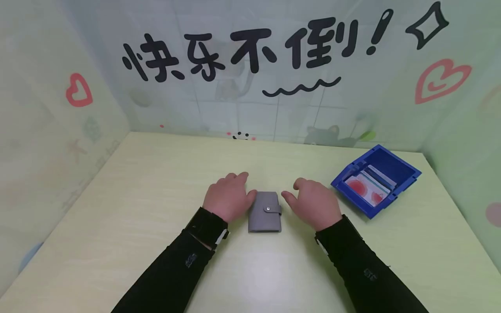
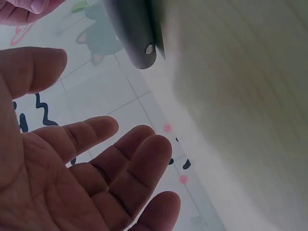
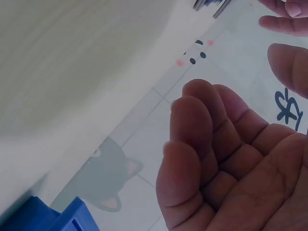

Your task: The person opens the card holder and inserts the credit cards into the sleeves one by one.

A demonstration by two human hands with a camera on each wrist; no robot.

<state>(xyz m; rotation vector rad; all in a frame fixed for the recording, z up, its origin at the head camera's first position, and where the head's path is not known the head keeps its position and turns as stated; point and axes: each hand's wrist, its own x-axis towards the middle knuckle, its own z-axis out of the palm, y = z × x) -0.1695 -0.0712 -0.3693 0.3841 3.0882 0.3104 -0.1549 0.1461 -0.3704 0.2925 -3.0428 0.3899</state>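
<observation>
A small grey card wallet (image 1: 263,221) with a snap strap lies flat on the table between the two hands. My left hand (image 1: 227,196) hovers at its left side, the thumb near its upper left edge; in the left wrist view the palm holds nothing and the wallet's edge (image 2: 132,33) shows apart from the fingers. To the right of the wallet is my right hand (image 1: 316,203), fingers loosely bent and nothing held, as the right wrist view's palm (image 3: 269,178) also shows. The wallet's end (image 3: 211,6) appears at the top there.
An open blue plastic case (image 1: 373,211) with cards and a red-patterned sheet inside sits on the table (image 1: 137,195) beyond the right hand. A printed backdrop (image 1: 219,113) with black lettering rises behind the table, and side panels stand left and right.
</observation>
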